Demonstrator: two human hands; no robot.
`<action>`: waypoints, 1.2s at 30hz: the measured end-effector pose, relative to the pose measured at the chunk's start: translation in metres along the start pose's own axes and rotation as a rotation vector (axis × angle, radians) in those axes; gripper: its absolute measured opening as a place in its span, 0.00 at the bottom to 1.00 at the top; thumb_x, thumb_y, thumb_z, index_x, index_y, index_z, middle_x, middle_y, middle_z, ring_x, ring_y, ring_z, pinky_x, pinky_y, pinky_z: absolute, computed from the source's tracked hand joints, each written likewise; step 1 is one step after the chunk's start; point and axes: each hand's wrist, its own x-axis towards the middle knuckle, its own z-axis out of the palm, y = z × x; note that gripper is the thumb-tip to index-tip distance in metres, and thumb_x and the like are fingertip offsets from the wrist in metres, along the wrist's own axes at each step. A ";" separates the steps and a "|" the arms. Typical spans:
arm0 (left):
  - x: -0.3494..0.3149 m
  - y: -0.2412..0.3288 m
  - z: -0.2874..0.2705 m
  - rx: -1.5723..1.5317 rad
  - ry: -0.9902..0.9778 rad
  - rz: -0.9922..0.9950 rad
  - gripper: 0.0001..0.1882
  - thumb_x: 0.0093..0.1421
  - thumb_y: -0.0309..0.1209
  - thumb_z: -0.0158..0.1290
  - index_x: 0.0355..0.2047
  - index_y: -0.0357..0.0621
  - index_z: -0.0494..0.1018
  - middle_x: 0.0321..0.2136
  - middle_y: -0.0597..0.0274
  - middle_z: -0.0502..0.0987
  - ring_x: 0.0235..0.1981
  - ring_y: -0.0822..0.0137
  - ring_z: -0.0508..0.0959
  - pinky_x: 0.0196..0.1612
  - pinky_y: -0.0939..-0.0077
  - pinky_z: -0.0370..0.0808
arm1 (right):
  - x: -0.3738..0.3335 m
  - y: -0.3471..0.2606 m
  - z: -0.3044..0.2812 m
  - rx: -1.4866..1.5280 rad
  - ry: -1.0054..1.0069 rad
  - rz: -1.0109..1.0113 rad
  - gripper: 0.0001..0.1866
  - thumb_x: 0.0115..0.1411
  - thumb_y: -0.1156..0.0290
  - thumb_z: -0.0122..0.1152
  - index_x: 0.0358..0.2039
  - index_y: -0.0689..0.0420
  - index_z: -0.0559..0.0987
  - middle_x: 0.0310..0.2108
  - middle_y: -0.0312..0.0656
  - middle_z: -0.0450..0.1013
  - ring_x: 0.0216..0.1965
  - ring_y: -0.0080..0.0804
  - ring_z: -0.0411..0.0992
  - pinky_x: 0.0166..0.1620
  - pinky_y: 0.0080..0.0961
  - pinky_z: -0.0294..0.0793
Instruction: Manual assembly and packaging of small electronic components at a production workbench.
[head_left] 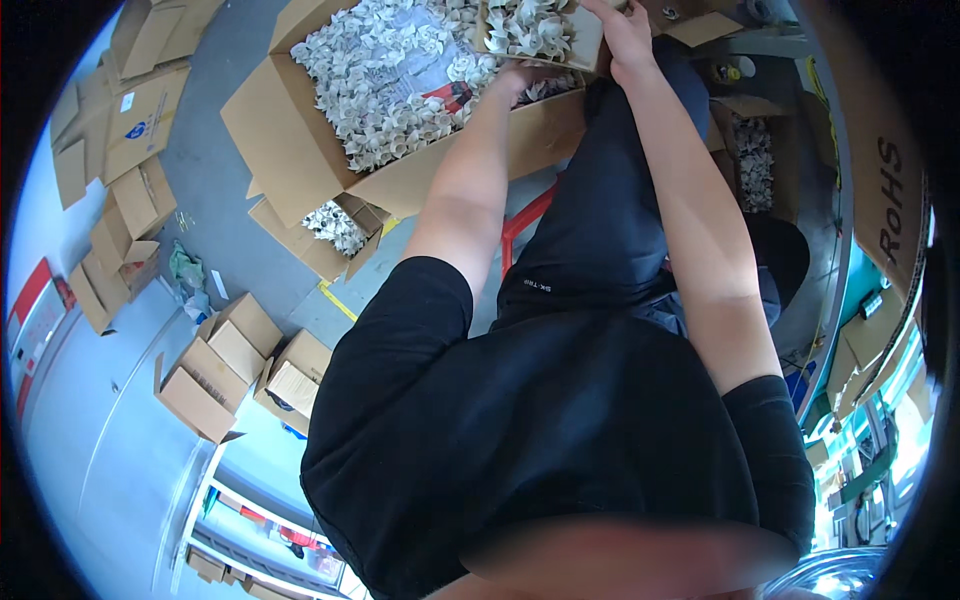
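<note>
At the top, a large open cardboard box (285,140) is filled with small white curled pieces (375,110). A clear plastic bag (412,65) lies on them, with a red and black item (450,97) beside it. Over the big box's right side sits a smaller cardboard box (588,42), also full of white pieces (530,30). My right hand (628,38) grips its right edge, thumb and fingers closed at the top corner. Just below the smaller box, my left hand (518,78) reaches in over the large box's near side. Its fingers are mostly hidden.
Another carton with white pieces (335,228) stands below the large box. A third carton (755,165) sits at the right. Flattened and open cardboard boxes (150,110) lie along the left. A red metal bar (528,215) shows beside my leg.
</note>
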 end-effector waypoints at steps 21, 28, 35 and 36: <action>-0.033 -0.066 -0.145 -0.877 -0.166 0.002 0.18 0.60 0.36 0.59 0.48 0.40 0.76 0.41 0.52 0.81 0.42 0.53 0.81 0.47 0.57 0.80 | -0.007 0.010 0.010 0.108 -0.058 -0.083 0.37 0.58 0.66 0.64 0.65 0.61 0.61 0.61 0.51 0.65 0.60 0.45 0.66 0.60 0.38 0.69; -0.095 0.026 -0.174 -1.174 -0.102 0.309 0.19 0.63 0.35 0.56 0.51 0.41 0.72 0.46 0.50 0.78 0.48 0.50 0.80 0.44 0.53 0.80 | 0.004 0.056 0.021 -0.019 -0.179 0.030 0.29 0.47 0.71 0.69 0.51 0.67 0.72 0.43 0.45 0.76 0.43 0.34 0.76 0.47 0.32 0.77; -0.153 0.133 -0.092 0.204 -0.113 0.693 0.31 0.63 0.35 0.60 0.65 0.44 0.64 0.64 0.50 0.65 0.64 0.53 0.66 0.60 0.57 0.69 | 0.023 0.073 0.010 0.277 -0.476 0.222 0.19 0.50 0.71 0.66 0.42 0.64 0.77 0.39 0.46 0.75 0.39 0.39 0.76 0.41 0.38 0.79; -0.163 0.139 -0.080 0.088 -0.053 0.683 0.30 0.62 0.30 0.60 0.64 0.43 0.64 0.60 0.51 0.69 0.60 0.56 0.70 0.58 0.60 0.72 | 0.031 0.077 -0.001 0.371 -0.500 0.261 0.18 0.50 0.73 0.65 0.42 0.62 0.77 0.38 0.44 0.74 0.37 0.39 0.75 0.40 0.39 0.79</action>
